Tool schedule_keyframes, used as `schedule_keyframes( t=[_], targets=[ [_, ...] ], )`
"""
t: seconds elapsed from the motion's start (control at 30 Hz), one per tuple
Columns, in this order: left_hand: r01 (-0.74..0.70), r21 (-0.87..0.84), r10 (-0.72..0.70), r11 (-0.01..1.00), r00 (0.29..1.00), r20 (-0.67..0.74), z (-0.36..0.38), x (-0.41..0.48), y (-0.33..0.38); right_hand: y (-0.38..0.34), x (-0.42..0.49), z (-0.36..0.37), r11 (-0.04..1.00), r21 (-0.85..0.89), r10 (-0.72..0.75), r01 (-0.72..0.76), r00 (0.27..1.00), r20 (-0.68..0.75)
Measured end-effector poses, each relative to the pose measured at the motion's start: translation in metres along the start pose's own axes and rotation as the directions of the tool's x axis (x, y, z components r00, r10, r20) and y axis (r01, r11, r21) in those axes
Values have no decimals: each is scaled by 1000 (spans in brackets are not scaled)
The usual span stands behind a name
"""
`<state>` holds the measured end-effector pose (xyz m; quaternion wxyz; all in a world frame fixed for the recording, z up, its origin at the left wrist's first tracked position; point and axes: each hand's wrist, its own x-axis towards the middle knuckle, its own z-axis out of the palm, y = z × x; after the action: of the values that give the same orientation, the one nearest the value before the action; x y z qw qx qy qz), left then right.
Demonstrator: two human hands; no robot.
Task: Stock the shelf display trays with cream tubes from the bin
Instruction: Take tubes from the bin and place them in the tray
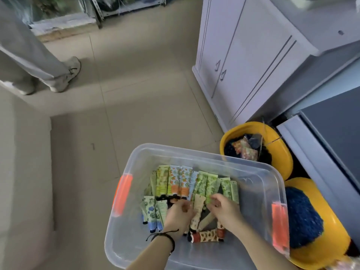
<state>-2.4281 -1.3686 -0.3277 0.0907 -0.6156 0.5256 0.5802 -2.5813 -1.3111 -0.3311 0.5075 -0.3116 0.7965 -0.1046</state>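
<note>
Inside the clear bin (148, 148), left hand (178, 213) and right hand (224, 210) sit curled among the cream tubes (171, 182); motion blur hides whether either actually grips one.

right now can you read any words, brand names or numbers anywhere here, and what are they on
No text in this view can be read.
Cream tubes: some pale backs carry lines of fine print, too small and blurred to read.
Clear bin: no label or number visible.
White cabinet: no sign or lettering visible.
</note>
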Motion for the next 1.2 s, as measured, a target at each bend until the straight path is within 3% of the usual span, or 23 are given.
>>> schedule_keyframes(
  t=[0.2,0.37,0.5,0.67,0.77,0.97,1.2],
  targets=[
    [-54,146,75,988,987,-141,18,11,-3,3,29,15,998,-60,12,-9,999,38],
    [8,279,45,960,982,-186,29,4,4,3,31,19,999,-42,-17,20,997,76],
    [-33,222,88,974,966,-243,31,3,3,0,28,17,998,30,-51,48,989,141],
    [-95,127,114,987,982,-151,8,-3,-1,4,26,18,997,47,-58,53,992,115],
    [-127,100,140,987,981,-137,-19,-5,3,7,25,24,996,-31,-79,83,990,115],
    [-201,142,223,969,961,-161,-58,-4,16,-3,24,38,980,-183,-71,74,997,20],
    [-278,223,294,934,955,-40,-74,-12,19,-11,15,34,976,-149,-149,156,987,63]
  ],
)
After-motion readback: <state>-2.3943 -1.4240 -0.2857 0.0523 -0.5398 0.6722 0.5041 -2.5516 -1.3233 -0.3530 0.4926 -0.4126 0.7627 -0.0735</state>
